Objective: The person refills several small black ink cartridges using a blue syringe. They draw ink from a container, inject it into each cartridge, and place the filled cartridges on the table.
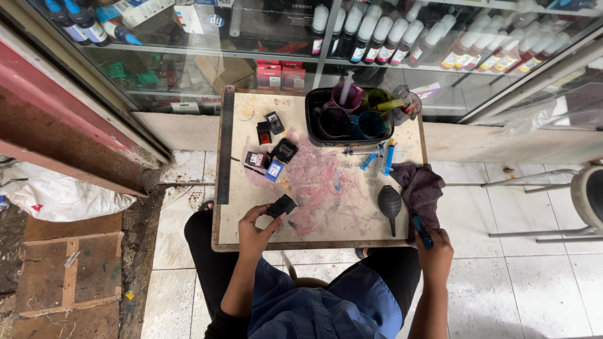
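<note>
A black ink cartridge (pixel 282 206) sits pinched in the left hand (pixel 256 227) above the stained surface (pixel 333 188). The right hand (pixel 434 251) is closed around a blue syringe (pixel 421 230), beside a dark cloth (pixel 419 188).

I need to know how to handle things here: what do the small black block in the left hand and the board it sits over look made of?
The black block, held by the left hand, looks like hard moulded plastic: matte, sharp-edged, boxy. The board looks like bare wood or plywood, pale and unvarnished, with pink and purple stains soaked in; I cannot tell which.
</note>
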